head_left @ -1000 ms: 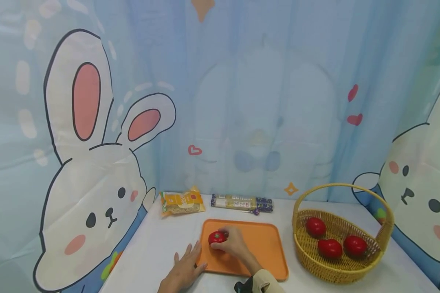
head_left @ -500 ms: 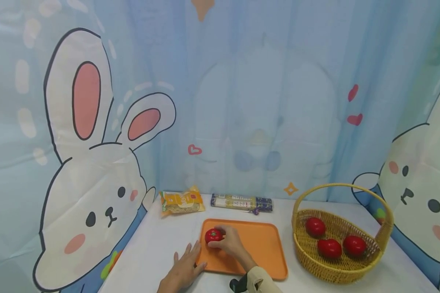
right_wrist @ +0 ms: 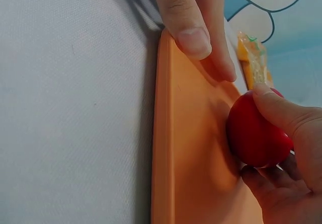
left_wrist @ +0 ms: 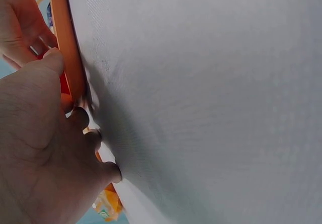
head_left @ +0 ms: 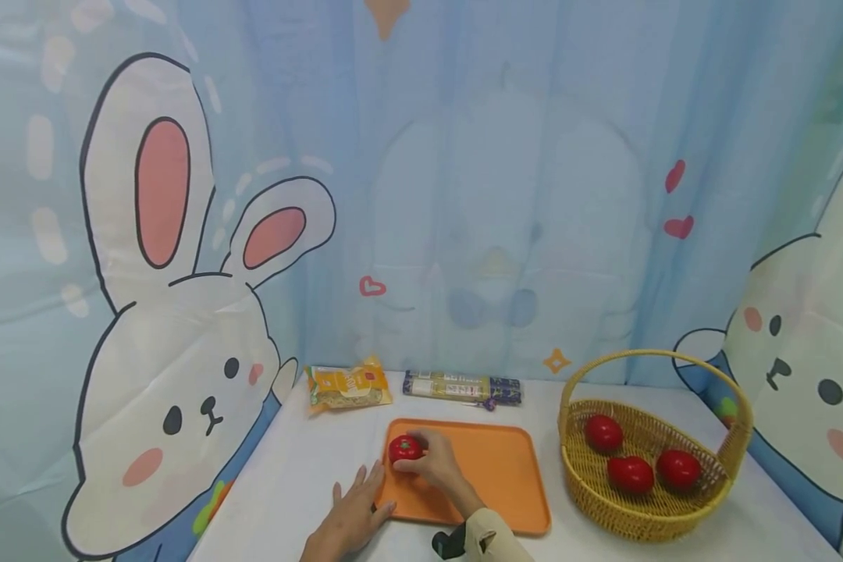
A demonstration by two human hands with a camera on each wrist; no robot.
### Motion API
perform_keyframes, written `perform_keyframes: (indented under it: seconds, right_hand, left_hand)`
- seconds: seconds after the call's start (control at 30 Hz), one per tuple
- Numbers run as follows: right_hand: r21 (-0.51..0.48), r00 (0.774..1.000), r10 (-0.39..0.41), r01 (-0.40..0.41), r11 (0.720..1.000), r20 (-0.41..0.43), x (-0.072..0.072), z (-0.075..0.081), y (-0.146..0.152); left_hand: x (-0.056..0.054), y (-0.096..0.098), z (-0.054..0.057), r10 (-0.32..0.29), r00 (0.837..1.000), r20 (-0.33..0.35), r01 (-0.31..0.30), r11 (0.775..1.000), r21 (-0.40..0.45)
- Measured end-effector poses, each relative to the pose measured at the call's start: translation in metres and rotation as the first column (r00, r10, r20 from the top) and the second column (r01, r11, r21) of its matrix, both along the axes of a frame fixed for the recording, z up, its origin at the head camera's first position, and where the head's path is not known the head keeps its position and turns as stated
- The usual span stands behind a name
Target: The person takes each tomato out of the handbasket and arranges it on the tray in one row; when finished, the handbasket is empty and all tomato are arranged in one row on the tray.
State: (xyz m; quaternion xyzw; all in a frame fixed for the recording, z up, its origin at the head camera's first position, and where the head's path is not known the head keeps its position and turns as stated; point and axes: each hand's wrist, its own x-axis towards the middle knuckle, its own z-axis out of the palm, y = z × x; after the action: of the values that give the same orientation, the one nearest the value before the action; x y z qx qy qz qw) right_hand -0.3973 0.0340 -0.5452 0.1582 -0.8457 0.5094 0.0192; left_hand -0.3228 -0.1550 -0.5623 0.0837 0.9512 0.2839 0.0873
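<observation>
In the head view my right hand holds a red tomato at the left side of the orange tray. The right wrist view shows thumb and fingers on either side of the tomato, which sits low over the tray floor; whether it touches there I cannot tell. My left hand lies at the tray's near left corner, fingers spread and fairly straight. In the left wrist view that hand's thumb touches the tray rim, while other fingers rest by the table.
A yellow wicker basket with a tall handle and three red tomatoes stands right of the tray. Behind the tray lie a yellow food packet and a long dark-blue and gold package, with a small purple item beside it.
My right hand has shifted slightly left with the tomato, toward the tray's left edge. The left hand has stayed at the corner.
</observation>
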Motion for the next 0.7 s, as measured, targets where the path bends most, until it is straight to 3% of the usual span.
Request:
perform_keyframes:
  seconds: [0.5, 0.7]
  right_hand:
    - [0.003, 0.998, -0.008, 0.008, 1.000, 0.056, 0.000, 0.004, 0.002]
    - [-0.012, 1.000, 0.022, -0.022, 1.000, 0.000, 0.000, 0.022, 0.007]
  left_hand:
    - [-0.002, 0.000, -0.001, -0.014, 1.000, 0.002, 0.014, 1.000, -0.002]
    - [0.000, -0.002, 0.004, -0.019, 1.000, 0.002, 0.019, 1.000, 0.004]
